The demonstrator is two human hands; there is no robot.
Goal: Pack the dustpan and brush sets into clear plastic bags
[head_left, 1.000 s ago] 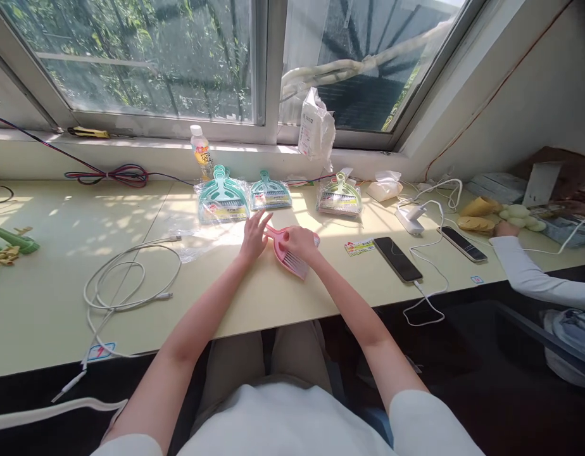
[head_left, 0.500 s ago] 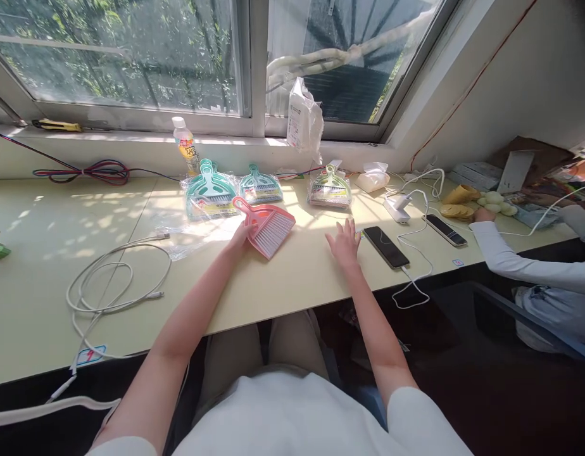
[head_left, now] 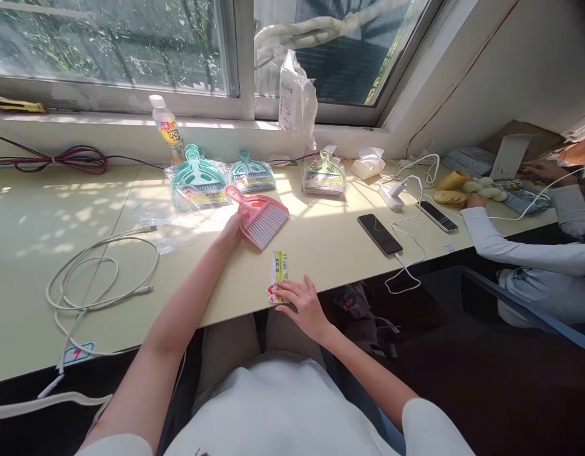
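A pink dustpan with a brush set in it [head_left: 264,220] is held by my left hand [head_left: 234,228], whose fingers are closed near its handle. Close to the table's front edge lies a green and white printed card [head_left: 279,269]. My right hand [head_left: 304,307] has its fingers spread, with the fingertips touching the card's lower end. Behind the pink set stand wrapped teal sets [head_left: 200,180], a smaller wrapped teal set [head_left: 251,174] and a wrapped green set [head_left: 324,176].
Coiled white cable [head_left: 90,304] lies at the left. A bottle [head_left: 166,126] stands behind the teal sets. Right of centre are a phone on a cable [head_left: 379,234], another phone [head_left: 439,216] and a power strip [head_left: 391,195]. Another person's sleeved arm [head_left: 515,244] rests at the far right.
My right hand has moved left and toward the table's front edge, and the printed card now shows under its fingertips. My left hand still holds the pink set. The view has shifted slightly.
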